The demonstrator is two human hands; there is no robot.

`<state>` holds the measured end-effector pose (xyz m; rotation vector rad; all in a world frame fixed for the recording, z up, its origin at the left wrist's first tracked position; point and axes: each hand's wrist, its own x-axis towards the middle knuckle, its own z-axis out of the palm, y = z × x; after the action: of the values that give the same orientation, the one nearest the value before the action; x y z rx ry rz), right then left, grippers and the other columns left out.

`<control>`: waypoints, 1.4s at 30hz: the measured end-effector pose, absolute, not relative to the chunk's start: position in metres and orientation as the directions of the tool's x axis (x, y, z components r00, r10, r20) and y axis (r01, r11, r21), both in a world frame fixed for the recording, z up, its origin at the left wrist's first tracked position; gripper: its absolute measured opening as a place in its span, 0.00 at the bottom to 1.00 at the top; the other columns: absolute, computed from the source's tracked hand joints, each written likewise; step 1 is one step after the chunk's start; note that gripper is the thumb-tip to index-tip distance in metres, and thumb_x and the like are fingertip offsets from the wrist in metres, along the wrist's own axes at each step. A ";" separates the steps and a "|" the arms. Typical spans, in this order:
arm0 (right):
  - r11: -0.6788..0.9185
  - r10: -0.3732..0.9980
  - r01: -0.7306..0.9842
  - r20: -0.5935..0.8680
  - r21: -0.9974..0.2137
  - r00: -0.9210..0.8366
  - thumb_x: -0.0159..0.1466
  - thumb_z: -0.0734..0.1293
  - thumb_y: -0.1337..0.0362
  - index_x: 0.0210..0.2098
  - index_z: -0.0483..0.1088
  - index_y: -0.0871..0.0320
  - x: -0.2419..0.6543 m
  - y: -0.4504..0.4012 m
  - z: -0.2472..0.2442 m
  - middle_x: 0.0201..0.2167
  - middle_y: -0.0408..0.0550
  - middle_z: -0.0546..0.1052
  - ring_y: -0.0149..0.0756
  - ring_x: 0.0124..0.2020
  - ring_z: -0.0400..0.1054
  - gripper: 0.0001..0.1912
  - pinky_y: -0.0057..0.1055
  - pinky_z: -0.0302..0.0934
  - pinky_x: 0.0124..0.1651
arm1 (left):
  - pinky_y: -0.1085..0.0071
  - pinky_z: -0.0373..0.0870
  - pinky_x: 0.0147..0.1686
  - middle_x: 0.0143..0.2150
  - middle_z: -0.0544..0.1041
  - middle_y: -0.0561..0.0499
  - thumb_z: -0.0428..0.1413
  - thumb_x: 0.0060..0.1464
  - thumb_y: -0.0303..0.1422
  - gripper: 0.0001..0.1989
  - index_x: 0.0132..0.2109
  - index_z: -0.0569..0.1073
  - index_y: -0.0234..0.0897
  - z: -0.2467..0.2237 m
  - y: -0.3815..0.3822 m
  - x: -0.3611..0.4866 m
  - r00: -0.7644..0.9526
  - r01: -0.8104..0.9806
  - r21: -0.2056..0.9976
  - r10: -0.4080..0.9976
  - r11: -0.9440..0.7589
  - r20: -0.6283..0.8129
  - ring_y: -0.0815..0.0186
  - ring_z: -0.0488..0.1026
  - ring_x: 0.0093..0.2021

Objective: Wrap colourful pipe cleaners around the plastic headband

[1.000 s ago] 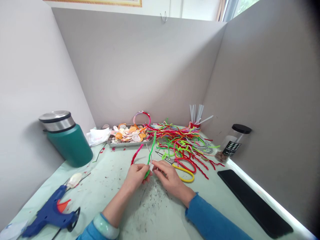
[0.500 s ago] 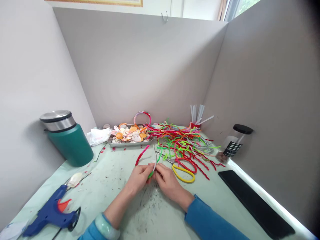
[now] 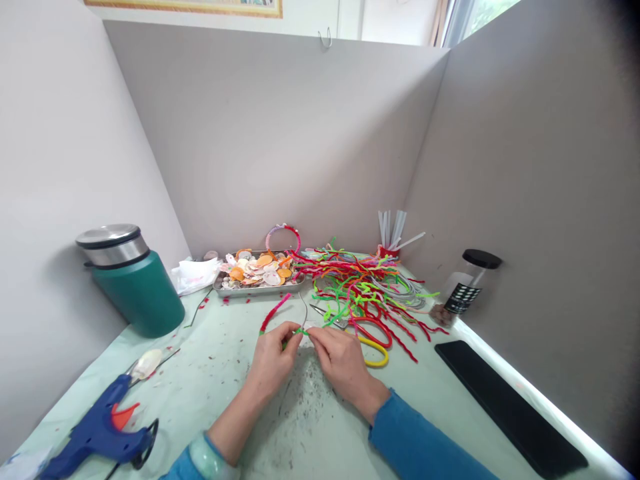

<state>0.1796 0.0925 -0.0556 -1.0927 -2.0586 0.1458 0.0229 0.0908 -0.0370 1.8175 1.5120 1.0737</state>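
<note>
Near the middle of the table, my left hand (image 3: 273, 360) pinches a thin grey wire (image 3: 305, 308) wrapped in fuzzy pipe cleaner. Its red and pink wrapped end (image 3: 274, 313) sticks up behind that hand. My right hand (image 3: 344, 361) is closed, thumb and forefinger pinching a green pipe cleaner (image 3: 304, 331) that spans the small gap between both hands. A loose green tail seems to rise behind my right fingers. Just beyond that hand lie scissors (image 3: 376, 363) with red and yellow handles, partly hidden by it.
A heap of coloured pipe cleaners (image 3: 360, 267) lies at the back, beside a metal tray (image 3: 260, 291) of shell-like discs. On the left are a green bottle (image 3: 143, 293) and a blue glue gun (image 3: 100, 420). A clear jar (image 3: 463, 287) and a black slab (image 3: 510, 407) are at right.
My hands have moved slightly apart, with the green pipe cleaner now stretched between them. The wrapped wire has shifted left and tilted. My right hand now covers more of the scissors.
</note>
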 end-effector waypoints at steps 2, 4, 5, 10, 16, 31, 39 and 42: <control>0.638 0.729 0.648 0.597 -0.415 -0.335 0.66 0.57 0.66 0.43 0.71 0.55 0.179 0.091 -0.053 0.30 0.50 0.75 0.37 0.32 0.67 0.13 0.31 0.55 0.34 | 0.74 0.57 0.27 0.24 0.70 0.54 0.49 0.52 0.38 0.11 0.35 0.72 0.36 -0.035 0.090 0.023 0.032 0.577 0.784 0.965 -0.229 0.259 0.68 0.64 0.25; 0.667 0.712 0.606 0.612 -0.434 -0.345 0.66 0.56 0.67 0.46 0.69 0.55 0.179 0.090 -0.051 0.32 0.51 0.74 0.38 0.34 0.67 0.14 0.32 0.56 0.35 | 0.74 0.57 0.27 0.24 0.70 0.54 0.49 0.52 0.38 0.11 0.33 0.72 0.36 -0.033 0.090 0.022 0.010 0.582 0.781 0.963 -0.225 0.270 0.67 0.64 0.25; 0.687 0.700 0.573 0.619 -0.447 -0.356 0.66 0.56 0.67 0.47 0.68 0.56 0.179 0.089 -0.049 0.34 0.51 0.74 0.39 0.35 0.66 0.14 0.33 0.57 0.37 | 0.74 0.57 0.27 0.23 0.70 0.54 0.49 0.51 0.38 0.11 0.31 0.71 0.36 -0.033 0.090 0.022 -0.004 0.584 0.781 0.962 -0.220 0.274 0.67 0.64 0.25; 0.725 0.683 0.479 0.606 -0.495 -0.407 0.65 0.58 0.67 0.37 0.71 0.56 0.179 0.088 -0.046 0.36 0.51 0.72 0.39 0.40 0.64 0.11 0.35 0.57 0.43 | 0.74 0.56 0.26 0.21 0.67 0.56 0.48 0.51 0.38 0.11 0.28 0.69 0.36 -0.032 0.090 0.019 -0.046 0.588 0.785 0.961 -0.194 0.272 0.69 0.62 0.24; 0.544 0.839 0.344 0.496 -0.765 -0.225 0.63 0.61 0.64 0.39 0.70 0.58 0.179 0.097 -0.051 0.37 0.50 0.72 0.37 0.39 0.65 0.08 0.32 0.59 0.40 | 0.75 0.57 0.26 0.22 0.67 0.56 0.48 0.51 0.38 0.11 0.31 0.69 0.36 -0.030 0.089 0.022 0.009 0.552 0.808 0.971 -0.206 0.241 0.69 0.62 0.24; 0.461 0.887 0.229 0.441 -0.857 -0.136 0.60 0.64 0.62 0.32 0.72 0.58 0.179 0.098 -0.058 0.28 0.45 0.73 0.33 0.31 0.65 0.08 0.28 0.58 0.34 | 0.72 0.61 0.32 0.30 0.75 0.50 0.47 0.53 0.33 0.13 0.38 0.75 0.36 -0.033 0.088 0.022 0.103 0.598 0.763 0.968 -0.244 0.228 0.64 0.69 0.31; 0.484 0.875 0.253 0.471 -0.838 -0.113 0.61 0.63 0.63 0.26 0.69 0.59 0.177 0.097 -0.052 0.23 0.42 0.68 0.31 0.27 0.61 0.09 0.26 0.55 0.30 | 0.71 0.60 0.33 0.31 0.74 0.47 0.46 0.53 0.29 0.13 0.34 0.75 0.36 -0.030 0.080 0.027 0.286 0.745 0.534 0.914 -0.401 0.288 0.63 0.69 0.32; 0.464 0.885 0.247 0.457 -0.851 -0.088 0.60 0.63 0.63 0.24 0.66 0.59 0.177 0.098 -0.052 0.22 0.41 0.65 0.30 0.25 0.58 0.10 0.26 0.53 0.28 | 0.72 0.58 0.30 0.28 0.72 0.48 0.47 0.53 0.31 0.11 0.31 0.74 0.36 -0.030 0.079 0.029 0.294 0.736 0.538 0.910 -0.410 0.291 0.65 0.67 0.30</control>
<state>0.1767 0.0984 -0.0523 -1.0046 -1.6076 0.7218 0.0288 0.0792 -0.0297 2.2655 1.4952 0.8182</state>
